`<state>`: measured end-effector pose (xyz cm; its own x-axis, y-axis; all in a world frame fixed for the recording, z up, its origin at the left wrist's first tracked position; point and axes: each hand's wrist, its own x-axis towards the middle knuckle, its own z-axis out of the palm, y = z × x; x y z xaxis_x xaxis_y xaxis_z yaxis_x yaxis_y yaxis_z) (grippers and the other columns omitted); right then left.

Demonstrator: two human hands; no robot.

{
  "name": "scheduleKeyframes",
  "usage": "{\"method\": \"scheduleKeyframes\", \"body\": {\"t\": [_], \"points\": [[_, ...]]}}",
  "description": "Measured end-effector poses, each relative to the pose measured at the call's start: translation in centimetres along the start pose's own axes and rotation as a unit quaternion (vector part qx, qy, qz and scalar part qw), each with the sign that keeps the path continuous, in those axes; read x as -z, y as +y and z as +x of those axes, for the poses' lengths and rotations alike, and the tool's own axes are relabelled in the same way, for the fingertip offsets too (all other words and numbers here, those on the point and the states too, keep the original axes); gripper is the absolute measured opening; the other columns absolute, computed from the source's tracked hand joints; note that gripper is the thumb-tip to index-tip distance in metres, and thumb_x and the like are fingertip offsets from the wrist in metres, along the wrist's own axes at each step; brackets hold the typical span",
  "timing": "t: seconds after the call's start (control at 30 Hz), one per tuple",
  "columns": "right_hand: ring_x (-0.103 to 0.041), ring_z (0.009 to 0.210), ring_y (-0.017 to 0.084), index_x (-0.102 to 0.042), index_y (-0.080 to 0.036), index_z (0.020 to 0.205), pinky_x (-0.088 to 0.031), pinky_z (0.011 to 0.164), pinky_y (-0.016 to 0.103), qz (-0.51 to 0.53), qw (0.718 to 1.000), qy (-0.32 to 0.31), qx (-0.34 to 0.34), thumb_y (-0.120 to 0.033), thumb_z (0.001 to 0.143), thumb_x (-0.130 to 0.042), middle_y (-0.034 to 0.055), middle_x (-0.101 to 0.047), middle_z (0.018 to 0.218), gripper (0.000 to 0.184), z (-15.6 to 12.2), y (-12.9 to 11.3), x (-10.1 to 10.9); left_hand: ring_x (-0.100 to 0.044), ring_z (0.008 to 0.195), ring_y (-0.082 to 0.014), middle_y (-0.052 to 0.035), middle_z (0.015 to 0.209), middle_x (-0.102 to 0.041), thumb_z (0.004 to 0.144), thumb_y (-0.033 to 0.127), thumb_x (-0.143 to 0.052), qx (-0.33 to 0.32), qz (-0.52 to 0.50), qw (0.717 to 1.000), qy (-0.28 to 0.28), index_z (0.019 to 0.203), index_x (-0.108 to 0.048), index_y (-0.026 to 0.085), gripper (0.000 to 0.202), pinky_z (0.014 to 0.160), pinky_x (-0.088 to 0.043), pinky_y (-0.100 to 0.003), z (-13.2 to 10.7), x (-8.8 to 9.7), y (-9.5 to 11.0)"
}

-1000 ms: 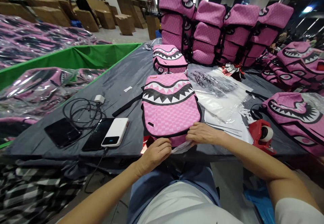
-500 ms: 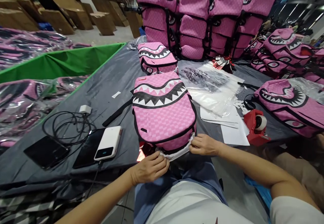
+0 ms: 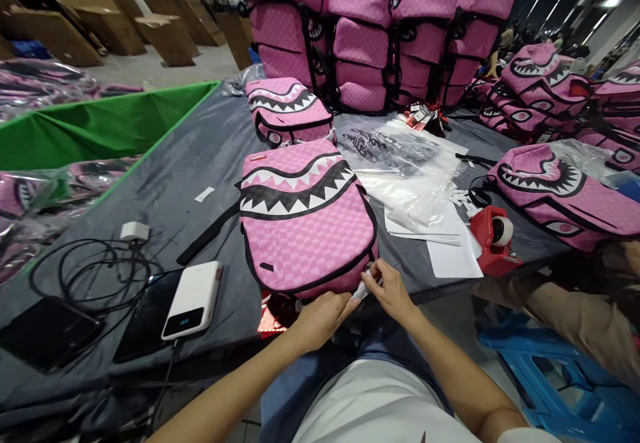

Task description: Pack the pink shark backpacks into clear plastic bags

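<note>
A pink checkered backpack [image 3: 305, 243] with a black-and-white shark-mouth print lies on the table in front of me, its lower end at the near edge. At its lower right corner is a crumpled white strip [image 3: 361, 289], paper or plastic, I cannot tell which. My right hand [image 3: 391, 291] pinches this strip from the right. My left hand [image 3: 325, 317] is closed at the strip's lower end, under the backpack's bottom edge; its fingertips are partly hidden. A red shiny tag [image 3: 271, 314] shows beside the backpack's lower left corner.
A power bank [image 3: 193, 299] with cables lies left on the grey-covered table [image 3: 165, 219]. Clear plastic bags [image 3: 400, 156], white paper [image 3: 453, 249] and a red tape dispenser [image 3: 495, 239] lie right. Stacked pink backpacks [image 3: 361, 43] stand behind. A blue stool [image 3: 555, 376] stands low right, near another person's arm.
My hands have come together at the backpack's lower right corner, the left moving right. The white strip, stretched between them before, is now bunched. The view has shifted right.
</note>
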<state>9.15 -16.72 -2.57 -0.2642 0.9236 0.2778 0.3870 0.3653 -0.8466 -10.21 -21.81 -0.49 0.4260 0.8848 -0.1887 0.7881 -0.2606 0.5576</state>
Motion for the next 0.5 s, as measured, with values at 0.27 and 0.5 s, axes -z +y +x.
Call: {"method": "scheduleKeyframes", "body": {"t": [0.27,0.5], "points": [[-0.039,0.044,0.01,-0.04,-0.026,0.078,-0.037,0.038,0.022,0.288,0.931,0.058,-0.215,-0.075,0.087,-0.049,-0.0088,-0.038,0.058,0.051,-0.6,2.3,-3.4,-0.074,0.079,-0.0252,-0.0064,0.072,-0.073,0.102,0.041,-0.05,0.085,0.123,0.988,-0.034,0.093,-0.071,0.021,0.031,0.059,-0.038,-0.026,0.3,0.2,1.6],[-0.06,0.074,0.018,-0.055,-0.023,0.087,-0.052,0.072,0.033,-0.064,0.985,0.039,0.158,-0.045,0.105,-0.041,0.0031,-0.061,0.078,0.032,0.2,0.7,0.8,-0.072,0.067,-0.0226,-0.006,0.07,-0.074,0.101,0.042,-0.055,0.034,0.2,0.977,0.072,0.088,-0.073,0.021,0.03,0.055,-0.04,-0.026,0.7,-2.3,0.5]]}}
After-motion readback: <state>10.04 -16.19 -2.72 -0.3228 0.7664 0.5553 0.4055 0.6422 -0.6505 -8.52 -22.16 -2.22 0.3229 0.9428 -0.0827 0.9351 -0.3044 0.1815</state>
